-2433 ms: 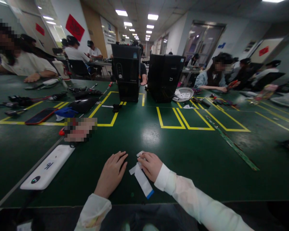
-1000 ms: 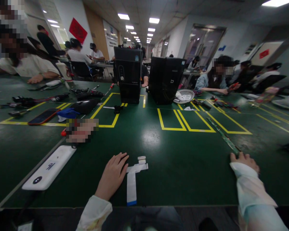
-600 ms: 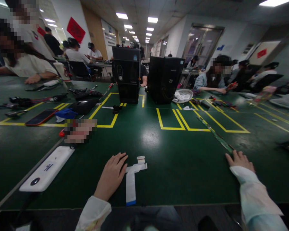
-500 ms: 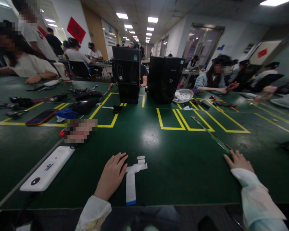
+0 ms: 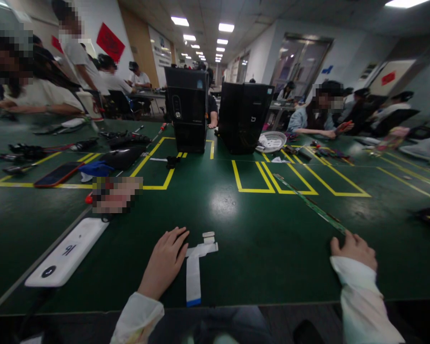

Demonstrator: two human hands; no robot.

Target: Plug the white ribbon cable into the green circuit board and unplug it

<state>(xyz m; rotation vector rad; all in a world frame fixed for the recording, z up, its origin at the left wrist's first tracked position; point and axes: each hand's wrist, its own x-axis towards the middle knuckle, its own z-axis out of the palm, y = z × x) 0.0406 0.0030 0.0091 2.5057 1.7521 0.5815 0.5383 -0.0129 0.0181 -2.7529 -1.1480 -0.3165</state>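
My left hand (image 5: 165, 263) lies flat on the green table, fingers stretched out, its edge beside a white flat ribbon cable (image 5: 193, 274). This cable is T-shaped, with a blue end toward me and a connector at its far end. Over on the right, my right hand (image 5: 354, 251) has its fingers curled at the near end of a long, narrow green circuit board (image 5: 313, 205). The board slants away to the left along the tabletop; its near tip is partly hidden by the fingers.
A white power bank (image 5: 68, 251) with a cable lies at left, near a phone (image 5: 57, 174) and a blue cloth-like item (image 5: 96, 168). Two black computer towers (image 5: 186, 110) stand ahead. A white basket (image 5: 271, 141) sits right of them. Yellow tape marks the table; other people sit around.
My right hand has curled its fingers and shifted slightly toward me. The circuit board's far end has swung left. My left hand and the ribbon cable stay in place.
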